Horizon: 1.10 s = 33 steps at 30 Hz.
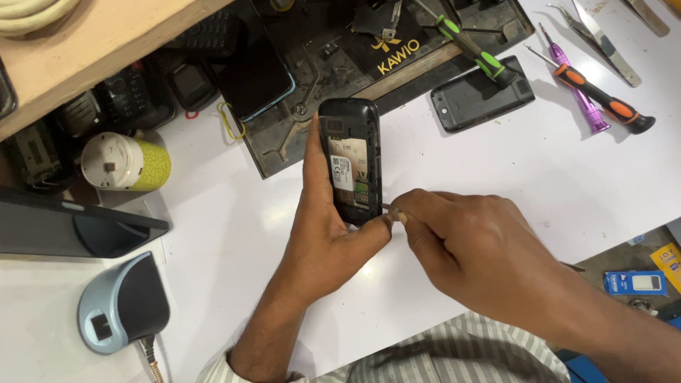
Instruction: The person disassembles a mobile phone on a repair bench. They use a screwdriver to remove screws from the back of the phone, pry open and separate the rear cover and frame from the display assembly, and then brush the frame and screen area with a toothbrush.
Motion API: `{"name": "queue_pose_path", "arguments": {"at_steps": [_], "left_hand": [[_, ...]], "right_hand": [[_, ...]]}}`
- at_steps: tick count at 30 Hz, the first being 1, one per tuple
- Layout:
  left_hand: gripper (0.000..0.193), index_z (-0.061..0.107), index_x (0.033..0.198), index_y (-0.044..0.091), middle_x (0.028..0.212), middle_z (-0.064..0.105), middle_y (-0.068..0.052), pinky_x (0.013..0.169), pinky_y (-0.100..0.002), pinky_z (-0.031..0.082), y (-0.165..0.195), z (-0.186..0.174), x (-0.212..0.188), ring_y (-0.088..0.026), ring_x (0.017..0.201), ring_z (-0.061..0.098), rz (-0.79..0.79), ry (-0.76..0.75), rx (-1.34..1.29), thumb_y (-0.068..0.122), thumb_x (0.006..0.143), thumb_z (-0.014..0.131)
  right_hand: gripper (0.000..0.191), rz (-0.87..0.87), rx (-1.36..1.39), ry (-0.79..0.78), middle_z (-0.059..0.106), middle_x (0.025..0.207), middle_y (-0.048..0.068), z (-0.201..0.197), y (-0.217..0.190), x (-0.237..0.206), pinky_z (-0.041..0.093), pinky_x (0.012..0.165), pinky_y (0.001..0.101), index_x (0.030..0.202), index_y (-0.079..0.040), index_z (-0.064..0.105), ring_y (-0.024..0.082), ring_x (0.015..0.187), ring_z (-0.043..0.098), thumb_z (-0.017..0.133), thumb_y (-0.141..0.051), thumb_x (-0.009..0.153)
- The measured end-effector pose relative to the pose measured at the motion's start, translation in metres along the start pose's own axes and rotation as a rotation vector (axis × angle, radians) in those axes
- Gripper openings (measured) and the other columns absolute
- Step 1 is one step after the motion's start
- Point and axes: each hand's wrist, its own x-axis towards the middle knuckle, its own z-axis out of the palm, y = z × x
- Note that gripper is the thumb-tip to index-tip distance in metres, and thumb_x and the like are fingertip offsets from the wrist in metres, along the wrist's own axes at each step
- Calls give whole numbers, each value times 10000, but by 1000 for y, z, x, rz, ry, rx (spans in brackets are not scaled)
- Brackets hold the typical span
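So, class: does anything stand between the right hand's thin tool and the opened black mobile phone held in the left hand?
Nothing visible does. The right hand brings its thin tool tip straight to the lower edge of the opened black mobile phone, which the left hand holds above the white table.

A small black phone is held upright above the white tabletop, its back cover removed, so that the empty battery bay, a white label and card slots are exposed. A thin metal tool is pressed against its lower right edge.
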Motion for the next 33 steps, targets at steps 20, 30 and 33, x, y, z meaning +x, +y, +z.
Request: {"name": "queue_pose_path", "arguments": {"at_steps": [20, 30, 33], "left_hand": [[1113, 12, 1661, 39, 1312, 460, -105, 812, -319, 610, 5, 1, 1, -216, 1207, 609, -127, -58, -192, -112, 757, 643], [1114, -9, 1688, 64, 1351, 479, -99, 940, -325, 578, 3, 3, -3, -181, 1191, 610, -52, -29, -108, -135, 809, 647], [1107, -3, 1678, 64, 1382, 476, -86, 986, -341, 567, 2, 4, -4, -177, 1212, 621, -45, -16, -65, -139, 795, 633]], "right_hand": [[186, 239, 112, -92, 554, 447, 89, -18, -7, 13, 345, 366, 367, 1045, -78, 758, 147, 343, 459, 607, -136, 954], [170, 258, 125, -97, 547, 448, 82, -15, -7, 14, 324, 366, 362, 971, -59, 757, 135, 357, 448, 608, -138, 956], [175, 286, 94, -122, 537, 429, 86, -14, -8, 16, 317, 367, 368, 955, -63, 760, 141, 341, 439, 607, -148, 953]]}}
